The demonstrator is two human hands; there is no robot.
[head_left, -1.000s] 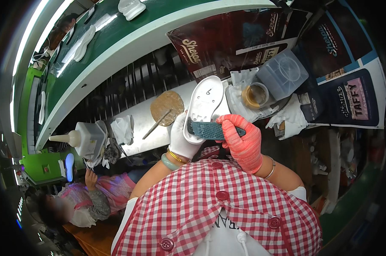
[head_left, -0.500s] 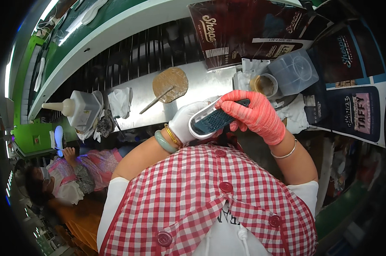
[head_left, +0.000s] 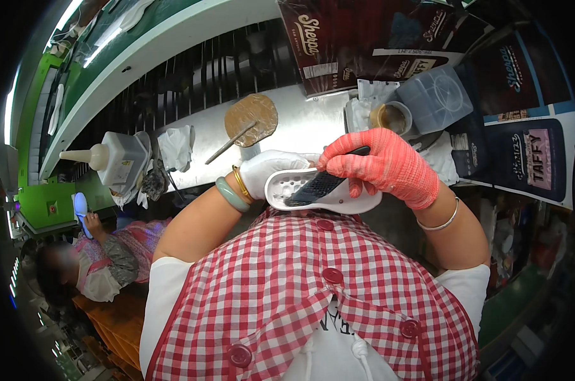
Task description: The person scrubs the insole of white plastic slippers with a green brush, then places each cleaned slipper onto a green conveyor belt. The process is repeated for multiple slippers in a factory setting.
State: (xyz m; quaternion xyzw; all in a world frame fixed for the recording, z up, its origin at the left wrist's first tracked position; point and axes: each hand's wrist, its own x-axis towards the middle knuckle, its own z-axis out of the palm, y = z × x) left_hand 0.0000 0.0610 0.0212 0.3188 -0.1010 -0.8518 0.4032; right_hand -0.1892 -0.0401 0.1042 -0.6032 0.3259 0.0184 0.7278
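Our left hand [head_left: 268, 173] cups the white sole [head_left: 338, 197] at one end; our right hand [head_left: 386, 166], fingers closed, presses a dark brush [head_left: 316, 188] in. Looks light, bendy: grip its rim.

Both forearms rise from the lower edge, bent at the elbows, hands meeting close before the chest. Left hand [head_left: 270, 171], white-gloved, fingers curled shut in a grip, wrist banded with bangles. Right hand [head_left: 383, 166], red-gloved, arched palm down, fingers pinched closed, thin bracelet at the wrist. Upper arms bare.
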